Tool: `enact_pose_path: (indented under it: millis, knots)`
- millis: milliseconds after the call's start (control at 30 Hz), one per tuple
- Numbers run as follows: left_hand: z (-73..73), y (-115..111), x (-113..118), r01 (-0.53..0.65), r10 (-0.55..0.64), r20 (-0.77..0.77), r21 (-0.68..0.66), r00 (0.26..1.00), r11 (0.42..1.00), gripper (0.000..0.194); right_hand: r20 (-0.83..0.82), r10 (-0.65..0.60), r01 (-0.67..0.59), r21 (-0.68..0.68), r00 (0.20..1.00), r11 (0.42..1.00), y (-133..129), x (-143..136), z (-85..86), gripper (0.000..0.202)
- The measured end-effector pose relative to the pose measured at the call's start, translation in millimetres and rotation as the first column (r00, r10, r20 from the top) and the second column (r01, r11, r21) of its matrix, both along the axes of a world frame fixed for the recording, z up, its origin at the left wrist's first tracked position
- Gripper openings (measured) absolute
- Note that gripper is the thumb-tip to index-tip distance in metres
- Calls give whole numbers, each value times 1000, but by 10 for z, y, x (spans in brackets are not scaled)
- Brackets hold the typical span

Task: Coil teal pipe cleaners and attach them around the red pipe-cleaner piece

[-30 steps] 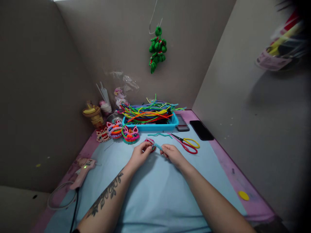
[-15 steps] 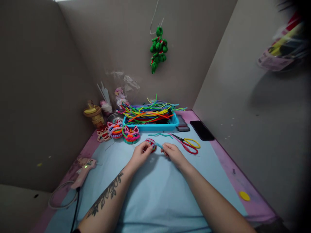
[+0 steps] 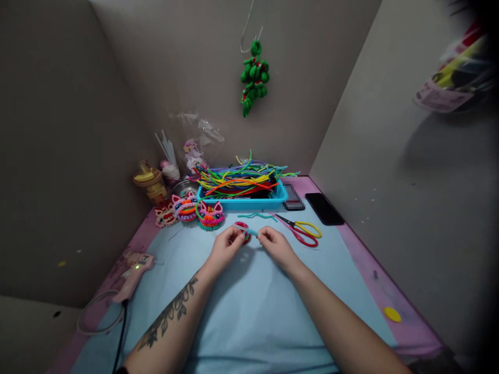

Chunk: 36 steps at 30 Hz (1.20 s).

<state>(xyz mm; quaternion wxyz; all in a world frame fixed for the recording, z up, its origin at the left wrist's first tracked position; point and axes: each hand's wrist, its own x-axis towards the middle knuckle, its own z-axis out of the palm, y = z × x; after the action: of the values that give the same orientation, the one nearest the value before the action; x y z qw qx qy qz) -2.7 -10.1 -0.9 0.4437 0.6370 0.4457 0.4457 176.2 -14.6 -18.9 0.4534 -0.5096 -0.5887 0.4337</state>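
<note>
Between my two hands runs a thin pale stick with a light blue coiled pipe cleaner wound around its right end. My left hand is closed in a pinch on the stick's left part. The fingers of my right hand pinch the coil's right end. A small round pink and red pipe cleaner piece shows just beyond my left fingertips; whether they touch it I cannot tell. A loose teal pipe cleaner lies farther back on the blue cloth.
Scissors lie right of my hands, near a black phone. A blue tray heaped with pipe cleaners stands behind. Several animal-face pipe cleaner pieces sit left. A pink glue gun with its cord is at the left edge.
My right hand has shifted slightly left, closer to my left hand, along with the coil. More of the pale stick shows now. My left hand stays almost in place.
</note>
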Motion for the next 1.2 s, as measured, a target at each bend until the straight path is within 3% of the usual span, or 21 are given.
enact_pose_path:
  millis: [333,500,833,1000,1200]
  knots:
    - [33,-11,19,-17,19,31,-37,999,999,16,54,-96,93,45,994,995,-9,-35,-15,14]
    - [-19,5,18,-17,19,67,-37,998,999,15,69,-137,135,42,988,990,-18,-85,-69,12]
    - [-58,5,24,-44,44,26,13,999,999,16,144,-255,243,94,956,965,-52,-141,-19,17]
    - [-25,-6,37,-87,87,3,10,996,996,23,286,-290,227,233,913,946,-73,-144,-38,9]
    - [39,-4,55,-139,142,78,-44,987,989,28,445,-370,150,454,816,878,-115,-139,7,10]
